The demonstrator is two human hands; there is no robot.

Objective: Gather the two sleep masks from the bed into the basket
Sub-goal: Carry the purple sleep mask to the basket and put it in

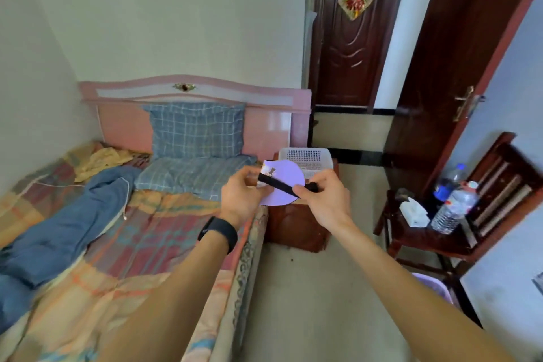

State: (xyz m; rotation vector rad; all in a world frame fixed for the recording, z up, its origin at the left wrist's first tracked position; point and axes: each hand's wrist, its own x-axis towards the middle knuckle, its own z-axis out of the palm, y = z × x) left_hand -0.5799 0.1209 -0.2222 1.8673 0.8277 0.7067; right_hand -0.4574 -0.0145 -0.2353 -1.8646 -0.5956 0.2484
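Item in hand: one pale lilac fabric sleep mask with a black elastic strap (283,182), held in the air just in front of the white perforated plastic basket (305,156). The left hand (244,194) is closed on the mask's left edge; the right hand (326,197) pinches the strap's end. Progress, as judged: this mask is off the bed and not yet in the basket; a second mask cannot be made out on the bed or in the basket. Basket stands on a reddish-brown wooden nightstand (296,229), the surface beside the bed (141,232). Bedding: checked blue pillows (197,129), crumpled blue blanket (67,223), patterned quilt. Room: pale walls, dark carved doors (346,38), chair bearing clear plastic water bottles (452,209).
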